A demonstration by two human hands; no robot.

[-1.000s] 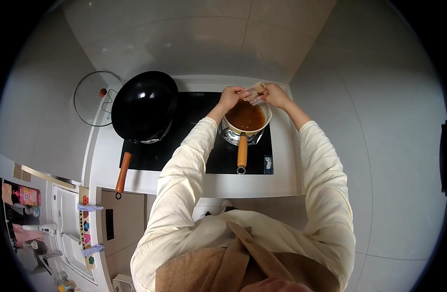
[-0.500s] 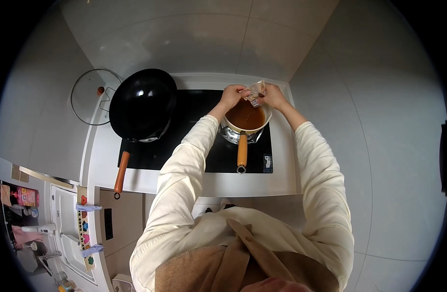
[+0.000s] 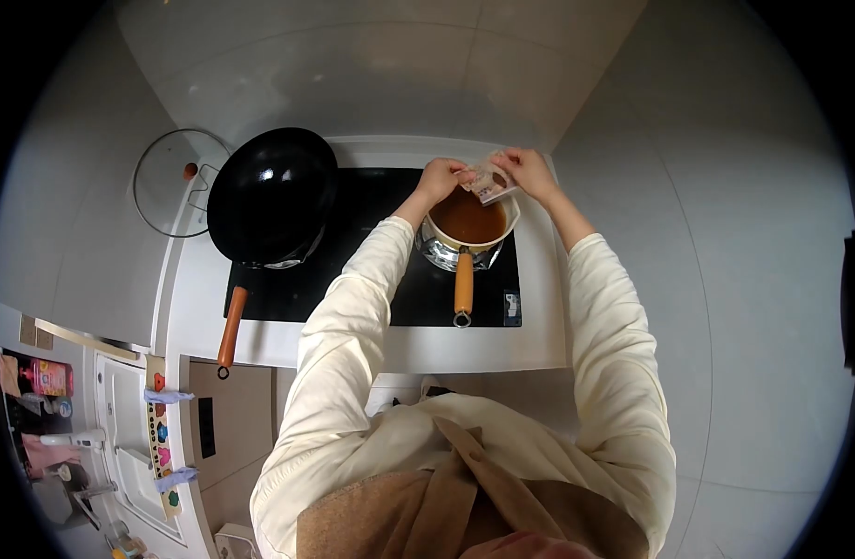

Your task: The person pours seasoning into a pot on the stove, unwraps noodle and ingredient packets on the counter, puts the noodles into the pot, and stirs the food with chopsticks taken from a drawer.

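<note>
My left hand [image 3: 441, 177] and my right hand [image 3: 528, 171] pinch a small, partly clear plastic packet [image 3: 490, 184] between them. It is held tilted above the far rim of a saucepan [image 3: 513, 220]. Brown liquid [image 3: 468, 220] fills much of the pan, and its wooden handle [image 3: 464, 284] points toward me. What is inside the packet is too small to make out. The saucepan rests on a silvery burner stand [image 3: 438, 253] on the black cooktop [image 3: 367, 279].
A black wok [image 3: 271, 200] with a wooden handle [image 3: 232, 328] sits at the left of the cooktop. A glass lid [image 3: 163, 186] leans beside it. Walls rise behind and to the right. A sink [image 3: 129, 410] lies at the lower left.
My right hand has shifted slightly up and to the right on the packet, which now looks more spread out and tilted. My left hand stays nearly in place.
</note>
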